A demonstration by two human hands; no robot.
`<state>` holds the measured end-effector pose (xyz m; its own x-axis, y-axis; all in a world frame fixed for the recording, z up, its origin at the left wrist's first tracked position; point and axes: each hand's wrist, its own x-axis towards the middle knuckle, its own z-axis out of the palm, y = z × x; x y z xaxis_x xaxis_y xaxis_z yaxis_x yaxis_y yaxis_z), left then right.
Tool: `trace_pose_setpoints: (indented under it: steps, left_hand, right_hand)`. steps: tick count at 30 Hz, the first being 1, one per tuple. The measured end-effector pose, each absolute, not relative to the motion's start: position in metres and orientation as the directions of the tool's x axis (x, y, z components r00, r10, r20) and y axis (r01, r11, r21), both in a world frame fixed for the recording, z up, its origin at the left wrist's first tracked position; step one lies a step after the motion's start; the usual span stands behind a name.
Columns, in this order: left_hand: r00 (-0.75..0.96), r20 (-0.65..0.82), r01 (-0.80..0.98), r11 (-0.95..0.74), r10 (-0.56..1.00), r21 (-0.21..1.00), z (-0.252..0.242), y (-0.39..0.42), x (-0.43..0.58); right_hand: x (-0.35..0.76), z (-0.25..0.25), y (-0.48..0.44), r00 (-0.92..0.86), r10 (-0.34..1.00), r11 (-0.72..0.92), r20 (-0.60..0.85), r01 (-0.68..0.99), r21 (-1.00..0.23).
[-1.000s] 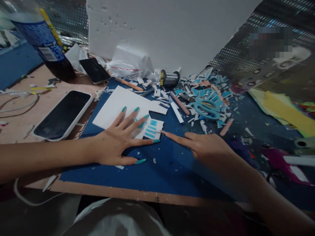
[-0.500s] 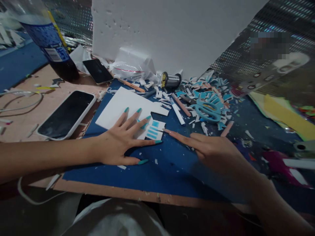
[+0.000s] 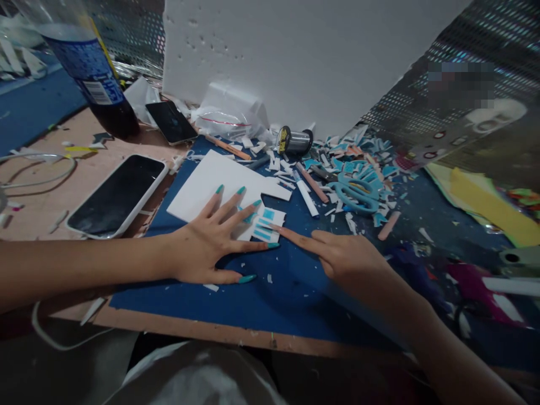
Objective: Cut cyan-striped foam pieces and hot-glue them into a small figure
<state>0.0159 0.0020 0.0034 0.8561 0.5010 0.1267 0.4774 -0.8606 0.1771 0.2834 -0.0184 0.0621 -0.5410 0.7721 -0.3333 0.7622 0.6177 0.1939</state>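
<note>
Board: white, pitted, fills upper centre of frame.
Mat (image 3: 236,309): blue, centre to lower centre, specks of offcut on it.
Scraps (image 3: 382,147): blue and white heap, right of centre, upper half; plenty of cutting looks done already.
Bottle (image 3: 84,73): dark drink inside, upper left, leaning in view.
Card (image 3: 208,183): white, on mat, centre of frame, partly under left hand; notch in its right side, so shape looks at least partly cut.
Left hand (image 3: 206,247): left of centre, fingers spread, palm down on card, pinning it, not gripping.
Right hand (image 3: 346,250): right of centre, index finger stretched to card's right end, others folded; can't tell if it holds anything small.
Phone (image 3: 120,194): white edge, left of frame, near card but apart.
Scissors (image 3: 358,194): blue handles, right of centre, lying among scraps, no hand on them.
Spool (image 3: 297,140): on its side, upper centre.
Pen (image 3: 306,194): white, just right of centre, lying free.
Patch (image 3: 268,214): blue, done, on card's right end.
Strips (image 3: 262,235): blue, below patch, in place; fingertip over one end. More blue shows between left fingers, extent hidden. Left over: most visible card plain white.
</note>
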Motion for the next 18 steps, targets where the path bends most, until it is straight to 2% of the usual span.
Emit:
trace_pose_setpoints:
  steps: [10, 15, 18]
  left_hand:
    - [0.855, 0.117, 0.479, -0.855, 0.506, 0.196, 0.004, 0.002, 0.016]
    - [0.852, 0.097, 0.492, -0.851, 0.514, 0.183, 0.006, 0.001, 0.017]
    - [0.860, 0.095, 0.481, -0.859, 0.501, 0.178, 0.006, 0.001, 0.016]
  right_hand:
    - [0.275, 0.063, -0.015, -0.544, 0.754, 0.646, -0.369, 0.715, 0.266]
    - [0.265, 0.073, -0.013, -0.519, 0.741, 0.648, -0.427, 0.719, 0.251]
    - [0.269, 0.072, -0.013, -0.537, 0.737, 0.656, -0.411, 0.715, 0.242]
